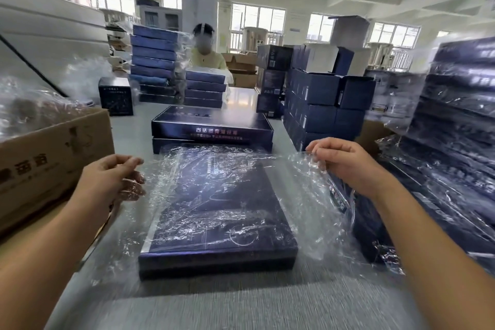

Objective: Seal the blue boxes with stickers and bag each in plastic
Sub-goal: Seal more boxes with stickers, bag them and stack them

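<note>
A grey table point(241, 303) runs away from the viewer, crowded on both sides. On the right stands a tall stack of bagged dark blue boxes point(455, 128); beside it, further in, is a block of smaller blue cartons point(321, 104). A brown cardboard carton point(53, 147) sits at the left edge with crumpled plastic on top. At the far end another pile of flat blue boxes point(154, 61) rises beside a person in a pale top point(206, 59).

In the middle of the table, near the viewer, lies the blue box point(222, 211), flat and lengthwise. Two unbagged boxes point(211, 126) are stacked just beyond it. A clear plastic bag point(187, 169) is stretched over the box's far end and hangs down both sides; whether it covers the near end cannot be told.

The left hand point(112, 177) grips the bag's left edge, thumb and forefinger pressed together and the lower fingers curled behind the film. The right hand point(345, 161) pinches the right edge between thumb and fingertips, lifted clear of the table.
</note>
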